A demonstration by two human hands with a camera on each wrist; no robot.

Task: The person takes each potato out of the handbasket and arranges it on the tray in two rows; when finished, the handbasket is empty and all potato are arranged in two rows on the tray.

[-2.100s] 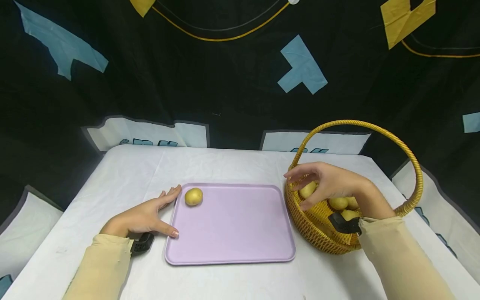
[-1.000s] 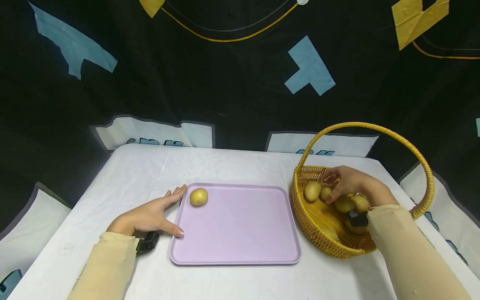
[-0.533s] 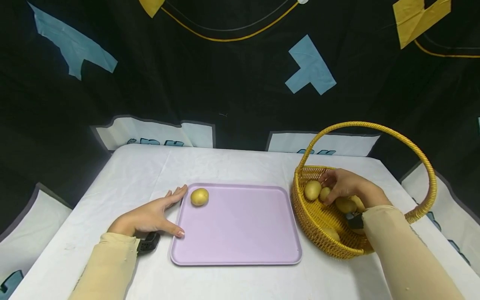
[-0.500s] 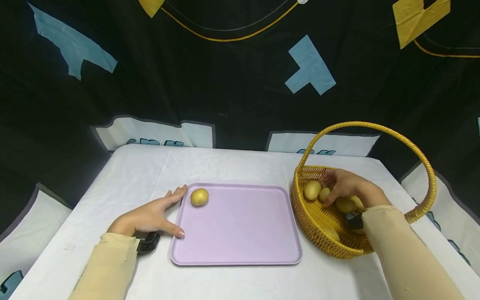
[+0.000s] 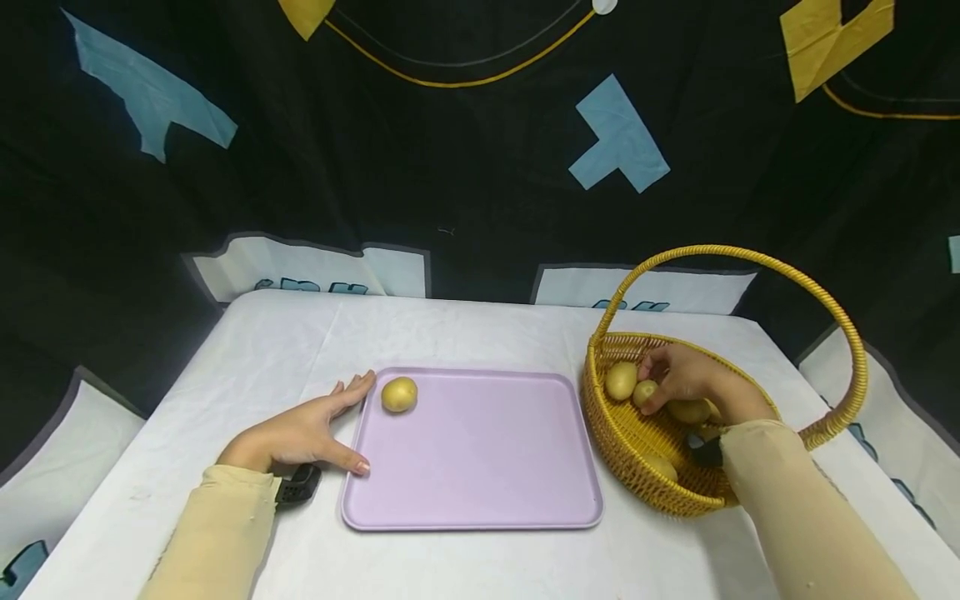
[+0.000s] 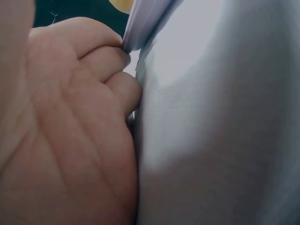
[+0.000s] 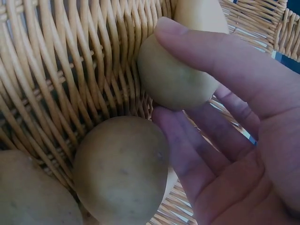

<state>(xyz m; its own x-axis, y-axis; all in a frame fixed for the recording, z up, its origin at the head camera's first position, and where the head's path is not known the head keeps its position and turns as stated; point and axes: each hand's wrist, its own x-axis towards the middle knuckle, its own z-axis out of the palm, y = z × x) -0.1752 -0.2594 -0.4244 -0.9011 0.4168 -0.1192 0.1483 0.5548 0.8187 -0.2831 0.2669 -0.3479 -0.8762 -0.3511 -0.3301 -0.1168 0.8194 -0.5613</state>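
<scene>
Now the right hand (image 5: 684, 373) has dipped into the wicker basket (image 5: 624, 464), so another potato (image 7: 173, 77) is pinched; the wide left hand (image 5: 296, 433) touches the tray (image 5: 480, 454).

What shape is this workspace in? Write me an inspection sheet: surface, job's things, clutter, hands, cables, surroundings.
Surface: table covered in white, with faint creases.
Job's things: lilac tray bearing a lone potato near its far left corner; wicker basket to the tray's right, with several loose potatoes inside.
Clutter: nothing seen.
Hands: left hand touching the tray's left edge; right hand inside the basket, thumb and fingers around another potato.
Cables: nothing seen.
Surroundings: black backdrop behind the table, with blue and yellow shapes and curved lines that look printed.
</scene>
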